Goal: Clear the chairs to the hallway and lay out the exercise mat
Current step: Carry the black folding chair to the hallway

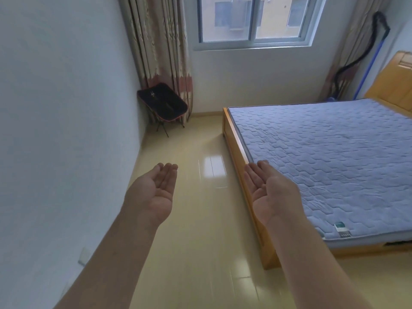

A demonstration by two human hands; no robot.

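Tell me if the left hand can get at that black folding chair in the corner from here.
Probably not yet. The left hand is open and empty, well short of the folding chair. The bare floor between them looks free, so walking closer should do it.

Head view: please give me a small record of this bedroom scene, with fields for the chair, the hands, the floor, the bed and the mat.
chair: black folding fabric chair with red trim, standing in far left corner by patterned curtain
left hand: open, palm up, empty
right hand: open, palm up, empty
floor: glossy cream tile floor, bare between wall and bed
bed: wooden bed frame with blue quilted mattress
mat: not visible
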